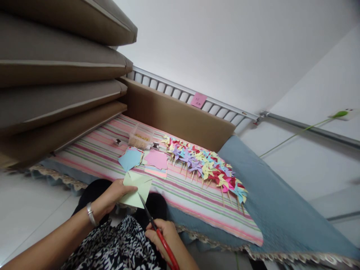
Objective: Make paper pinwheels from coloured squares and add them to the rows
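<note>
My left hand [119, 194] pinches a square of pale green paper [140, 193] that has slits running in from its corners. Red-handled scissors [161, 236] are gripped in my right hand [165, 234], their blade tips at the lower right part of the green paper. Just beyond it lie a stack of cut paper with a blue sheet on top [131, 159] and another stack with pink on top [157, 159]. Many finished paper pinwheels [202, 161] on sticks lie in rows to the right.
A clear plastic box [140, 137] with small thin items stands behind the stacks, near black binder clips [155, 145]. Striped cloth [197, 202] covers the surface. A brown board [174, 112] stands at the back, folded cushions [62, 67] rise at left. A pink note [198, 100] hangs on the rail.
</note>
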`<act>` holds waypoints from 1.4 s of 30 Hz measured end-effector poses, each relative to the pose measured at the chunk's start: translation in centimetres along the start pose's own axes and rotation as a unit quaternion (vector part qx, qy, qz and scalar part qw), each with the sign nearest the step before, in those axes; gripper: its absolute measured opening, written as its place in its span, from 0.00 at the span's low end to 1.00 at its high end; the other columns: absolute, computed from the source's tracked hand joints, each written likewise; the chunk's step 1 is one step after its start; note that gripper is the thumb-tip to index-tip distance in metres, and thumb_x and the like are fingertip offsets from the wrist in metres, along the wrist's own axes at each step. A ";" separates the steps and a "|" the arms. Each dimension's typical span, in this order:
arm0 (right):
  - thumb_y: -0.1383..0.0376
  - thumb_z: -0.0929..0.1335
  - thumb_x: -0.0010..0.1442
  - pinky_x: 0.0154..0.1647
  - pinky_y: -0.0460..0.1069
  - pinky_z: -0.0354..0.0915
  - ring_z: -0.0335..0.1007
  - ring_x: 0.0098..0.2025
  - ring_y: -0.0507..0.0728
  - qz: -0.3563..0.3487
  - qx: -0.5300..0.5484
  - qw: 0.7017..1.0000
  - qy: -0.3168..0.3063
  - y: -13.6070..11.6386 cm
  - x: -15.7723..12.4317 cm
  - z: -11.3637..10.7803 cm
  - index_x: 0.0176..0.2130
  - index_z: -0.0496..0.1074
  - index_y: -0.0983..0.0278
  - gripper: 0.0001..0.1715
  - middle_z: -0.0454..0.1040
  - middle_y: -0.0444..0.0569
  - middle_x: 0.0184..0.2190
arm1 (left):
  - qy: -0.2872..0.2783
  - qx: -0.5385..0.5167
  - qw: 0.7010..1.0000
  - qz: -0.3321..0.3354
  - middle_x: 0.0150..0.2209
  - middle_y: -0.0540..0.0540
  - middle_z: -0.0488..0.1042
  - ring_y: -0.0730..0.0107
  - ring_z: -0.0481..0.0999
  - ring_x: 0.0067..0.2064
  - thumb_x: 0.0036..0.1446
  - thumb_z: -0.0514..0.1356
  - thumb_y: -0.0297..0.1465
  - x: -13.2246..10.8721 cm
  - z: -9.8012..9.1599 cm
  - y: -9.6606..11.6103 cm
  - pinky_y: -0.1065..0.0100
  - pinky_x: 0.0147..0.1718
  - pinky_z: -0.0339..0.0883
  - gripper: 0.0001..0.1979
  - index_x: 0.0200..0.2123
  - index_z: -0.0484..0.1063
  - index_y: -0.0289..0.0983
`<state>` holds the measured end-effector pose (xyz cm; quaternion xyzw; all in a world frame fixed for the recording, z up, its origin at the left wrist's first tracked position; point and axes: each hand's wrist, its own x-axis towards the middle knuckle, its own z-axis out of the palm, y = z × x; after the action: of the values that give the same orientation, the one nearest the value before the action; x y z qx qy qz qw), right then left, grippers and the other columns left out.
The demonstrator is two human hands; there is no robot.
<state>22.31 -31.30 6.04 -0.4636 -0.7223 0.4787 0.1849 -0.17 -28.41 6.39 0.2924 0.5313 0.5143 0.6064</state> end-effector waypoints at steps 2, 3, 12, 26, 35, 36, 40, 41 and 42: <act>0.64 0.67 0.52 0.24 0.42 0.56 0.62 0.23 0.51 -0.007 -0.031 0.999 0.006 0.2 0.0 -0.1 0.31 0.76 0.63 0.08 0.70 0.42 0.21 | 0.003 -0.001 1.000 -0.004 0.25 0.39 0.80 0.61 0.76 0.23 0.36 0.69 0.32 -0.1 0.0 0.3 0.68 0.21 0.68 0.17 0.31 0.76 0.28; 0.66 0.67 0.51 0.24 0.42 0.56 0.62 0.23 0.51 -0.011 -0.049 0.999 0.005 0.4 -0.1 -0.2 0.32 0.77 0.63 0.08 0.71 0.43 0.22 | 0.006 0.001 1.000 -0.004 0.25 0.40 0.79 0.61 0.76 0.23 0.36 0.69 0.32 0.0 -0.1 0.4 0.67 0.21 0.68 0.16 0.31 0.75 0.28; 0.75 0.62 0.44 0.27 0.44 0.61 0.66 0.24 0.51 -0.014 -0.044 0.999 -0.002 4.8 -0.9 -3.1 0.48 0.70 0.62 0.30 0.73 0.42 0.25 | -0.016 0.059 0.998 -0.018 0.26 0.39 0.80 0.58 0.77 0.25 0.37 0.68 0.31 1.5 -3.0 0.2 0.68 0.23 0.68 0.16 0.31 0.77 0.29; 0.73 0.65 0.45 0.27 0.44 0.59 0.61 0.24 0.49 -0.104 0.131 0.978 0.123 -1.3 6.6 -0.2 0.43 0.67 0.62 0.22 0.68 0.41 0.28 | -0.164 0.084 0.981 -0.062 0.27 0.40 0.80 0.63 0.77 0.26 0.38 0.68 0.29 -0.6 0.5 0.5 0.71 0.25 0.68 0.11 0.29 0.78 0.31; 0.64 0.67 0.51 0.35 0.47 0.65 0.68 0.35 0.55 -0.111 0.218 0.931 0.273 -1.5 7.2 1.2 0.45 0.65 0.62 0.20 0.71 0.46 0.35 | -0.120 -0.160 0.980 -0.025 0.33 0.39 0.80 0.62 0.79 0.34 0.43 0.69 0.32 -0.3 1.2 -1.9 0.66 0.37 0.72 0.14 0.34 0.77 0.31; 0.64 0.67 0.51 0.35 0.47 0.65 0.68 0.35 0.55 -0.110 0.217 0.929 0.279 -1.5 7.3 1.6 0.45 0.65 0.62 0.20 0.71 0.46 0.35 | -0.112 -0.168 0.979 -0.018 0.32 0.39 0.80 0.62 0.79 0.33 0.43 0.69 0.31 -0.3 1.7 -2.2 0.66 0.37 0.71 0.14 0.34 0.76 0.30; 0.64 0.66 0.53 0.34 0.47 0.65 0.67 0.31 0.53 -0.101 0.214 0.940 0.247 -1.2 6.9 2.5 0.46 0.65 0.62 0.19 0.69 0.44 0.31 | -0.050 -0.161 0.986 0.010 0.32 0.39 0.81 0.60 0.79 0.32 0.43 0.68 0.30 0.0 1.9 -2.4 0.66 0.35 0.72 0.18 0.39 0.75 0.31; 0.63 0.66 0.53 0.34 0.47 0.65 0.67 0.30 0.53 -0.093 0.212 0.946 0.225 -0.9 6.6 2.5 0.47 0.65 0.63 0.19 0.68 0.43 0.29 | -0.028 -0.147 0.989 0.015 0.31 0.40 0.81 0.60 0.79 0.31 0.42 0.68 0.30 0.1 1.5 -2.2 0.66 0.33 0.72 0.18 0.39 0.74 0.30; 0.63 0.67 0.54 0.32 0.47 0.65 0.67 0.29 0.52 -0.081 0.208 0.954 0.200 -0.6 6.2 2.5 0.47 0.65 0.63 0.20 0.67 0.42 0.28 | -0.008 -0.129 0.991 0.018 0.30 0.40 0.81 0.60 0.78 0.30 0.42 0.68 0.29 0.2 1.0 -1.9 0.66 0.31 0.71 0.18 0.39 0.74 0.30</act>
<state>17.13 -27.38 4.27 -0.4411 -0.5900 0.4997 0.4557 1.33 -28.60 4.83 0.2254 0.4503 0.5866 0.6343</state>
